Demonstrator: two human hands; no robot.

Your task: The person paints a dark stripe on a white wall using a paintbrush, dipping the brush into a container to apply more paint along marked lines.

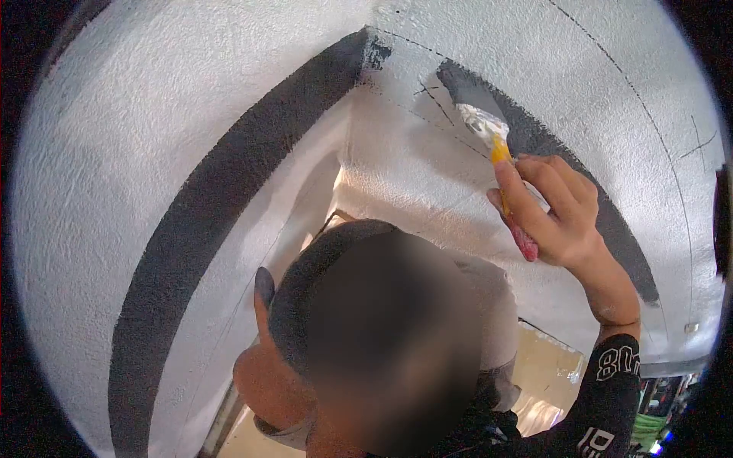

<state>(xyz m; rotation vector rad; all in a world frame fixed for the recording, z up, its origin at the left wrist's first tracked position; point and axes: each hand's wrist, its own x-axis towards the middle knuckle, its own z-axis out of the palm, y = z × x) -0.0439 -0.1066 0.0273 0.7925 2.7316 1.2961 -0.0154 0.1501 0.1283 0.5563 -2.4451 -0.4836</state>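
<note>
My right hand (561, 210) is closed around a paintbrush (499, 149) with a yellow and red handle. White smears coat the brush's neck, and its tip is against the upper end of the right dark grey painted band (531, 126). At lower left, the thumb of my left hand (267, 374) points up, its tip darkened. It lies along the left edge of what looks like a round paint container (324, 286), dark at the left and pale at the right. A blur covers the container's middle, and the other left fingers are hidden.
A second dark band (217, 179) curves down the white textured wall (175, 99) at left, rising to a corner. Thin dashed pencil-like lines mark the wall around the right band. Below are a tan surface (546, 359) and a green thing (649, 429) at lower right.
</note>
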